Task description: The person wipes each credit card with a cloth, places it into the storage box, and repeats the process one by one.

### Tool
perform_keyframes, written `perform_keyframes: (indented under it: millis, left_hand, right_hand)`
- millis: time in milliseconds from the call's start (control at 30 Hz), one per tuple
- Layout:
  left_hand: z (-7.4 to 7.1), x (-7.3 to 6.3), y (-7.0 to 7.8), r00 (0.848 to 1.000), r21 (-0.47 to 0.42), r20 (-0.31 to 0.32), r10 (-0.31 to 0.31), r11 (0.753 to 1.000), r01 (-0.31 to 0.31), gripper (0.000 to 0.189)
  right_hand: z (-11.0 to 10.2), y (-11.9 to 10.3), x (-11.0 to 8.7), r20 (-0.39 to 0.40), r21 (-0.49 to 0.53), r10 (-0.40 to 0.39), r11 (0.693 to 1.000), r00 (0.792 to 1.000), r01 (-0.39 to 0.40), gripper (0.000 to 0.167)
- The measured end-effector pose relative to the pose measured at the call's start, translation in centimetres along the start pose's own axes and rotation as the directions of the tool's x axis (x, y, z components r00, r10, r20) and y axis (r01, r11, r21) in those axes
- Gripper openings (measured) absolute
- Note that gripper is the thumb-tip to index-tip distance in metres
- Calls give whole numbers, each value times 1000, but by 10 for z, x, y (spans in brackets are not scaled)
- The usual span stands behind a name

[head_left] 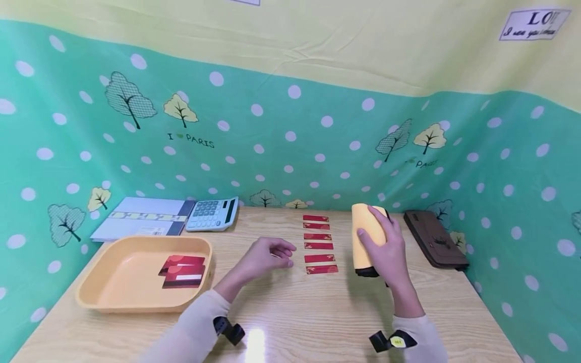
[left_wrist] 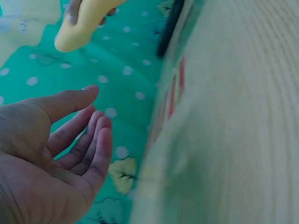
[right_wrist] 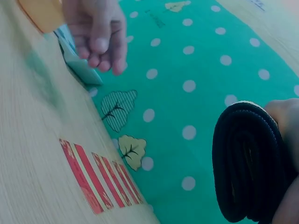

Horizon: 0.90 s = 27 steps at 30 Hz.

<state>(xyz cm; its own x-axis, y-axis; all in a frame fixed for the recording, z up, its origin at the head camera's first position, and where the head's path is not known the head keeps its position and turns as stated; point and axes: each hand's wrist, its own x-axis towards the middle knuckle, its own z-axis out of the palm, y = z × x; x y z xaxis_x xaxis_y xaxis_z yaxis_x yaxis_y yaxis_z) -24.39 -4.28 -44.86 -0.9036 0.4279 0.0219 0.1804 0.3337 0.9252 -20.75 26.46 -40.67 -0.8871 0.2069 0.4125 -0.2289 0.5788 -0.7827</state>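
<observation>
My right hand (head_left: 391, 247) grips a folded soft yellow bundle (head_left: 363, 237) above the table, thumb across its face. Its end, seen in the right wrist view, shows thick black layers (right_wrist: 247, 163) rolled over one another; what kind of thing it is I cannot tell. My left hand (head_left: 265, 259) hovers over the middle of the table with fingers loosely bent and nothing in them. Between the hands lies a column of red-and-gold paper strips (head_left: 319, 246), just beyond the left fingertips.
At left, a yellow-orange tray (head_left: 131, 307) holds red cards (head_left: 183, 277). Behind it lie a pale folder (head_left: 136, 214) and a light blue calculator (head_left: 212, 214). A brown wallet (head_left: 436, 239) rests at the right edge. A green dotted curtain (head_left: 281, 146) encloses the table's back and sides.
</observation>
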Motion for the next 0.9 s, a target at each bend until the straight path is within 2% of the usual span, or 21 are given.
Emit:
perform_keyframes:
  millis: [267,400,533,767,900]
  left_hand:
    - [28,26,-24,997,5,-78,2,1000,-2,37]
    - [40,31,-33,997,2,-76,-28,1000,29,39]
    - [48,35,-34,996,8,-65,-60,998,60,43]
    - [56,39,-35,998,169,-34,-43,985,48,51]
    - [56,40,-35,998,229,-34,-45,972,52,52]
  right_hand:
    - [-12,8,5,-31,-7,20,1000,999,-20,59]
    - [-16,9,6,-38,-3,34,999,999,-34,60]
    - [-18,10,7,-43,5,33,999,999,-33,59]
    - [-25,12,9,-70,11,67,998,995,-66,58]
    - [-28,11,9,-72,10,87,996,994,-86,59]
